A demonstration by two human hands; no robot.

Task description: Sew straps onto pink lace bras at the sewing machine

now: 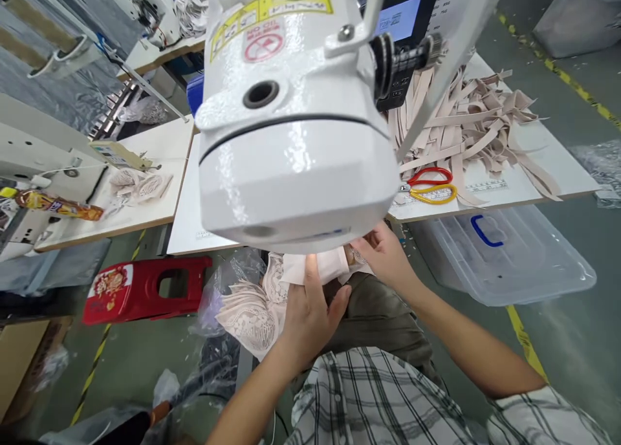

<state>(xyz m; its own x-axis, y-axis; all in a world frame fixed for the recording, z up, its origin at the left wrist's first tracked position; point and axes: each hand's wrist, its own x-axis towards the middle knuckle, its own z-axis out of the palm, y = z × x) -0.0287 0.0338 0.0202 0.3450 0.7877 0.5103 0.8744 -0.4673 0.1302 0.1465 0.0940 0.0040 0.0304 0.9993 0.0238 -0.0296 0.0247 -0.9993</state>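
Note:
A big white sewing machine head (291, 115) fills the middle of the view and hides the table under it. Just below its front edge, my left hand (310, 315) is closed on a pale beige lace fabric piece (252, 309), thumb and fingers pinching its plain white part (320, 267). My right hand (383, 254) grips the same fabric from the right side, fingers curled at its edge. The lace hangs down over my lap toward the left.
A pile of beige straps (475, 121) and red-and-yellow scissors (431, 186) lie on the white table (533, 186) at right. A clear plastic bin (509, 257) stands below it. A red stool (145, 290) lies on the floor at left, near another table with lace pieces (140, 186).

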